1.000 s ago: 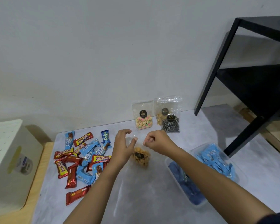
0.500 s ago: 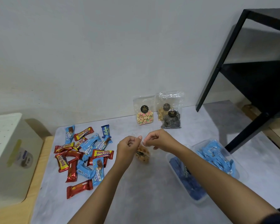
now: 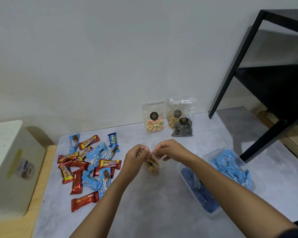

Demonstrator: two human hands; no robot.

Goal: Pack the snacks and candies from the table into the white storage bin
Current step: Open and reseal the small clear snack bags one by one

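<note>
My left hand (image 3: 136, 156) and my right hand (image 3: 169, 151) both pinch the top edge of a small clear bag of golden-brown snacks (image 3: 151, 164), which hangs just above the grey table (image 3: 153, 203). To the left lies a pile of red and blue candy bars (image 3: 89, 162). The white storage bin (image 3: 9, 169) stands at the far left on a wooden surface. Against the wall stand a clear bag of pastel puffs (image 3: 154, 118), a bag of black-and-white spiral snacks (image 3: 182, 127) and a bag of yellow snacks (image 3: 172, 121) partly hidden behind it.
A clear tub of dark blue packets (image 3: 198, 188) and a clear tub of light blue packets (image 3: 232, 167) sit on the right of the table. A black metal shelf frame (image 3: 268, 74) stands at the back right with its leg on the table's far side.
My left hand went from open beside the snack bag to pinching its top. Both hands came together and lifted the bag slightly.
</note>
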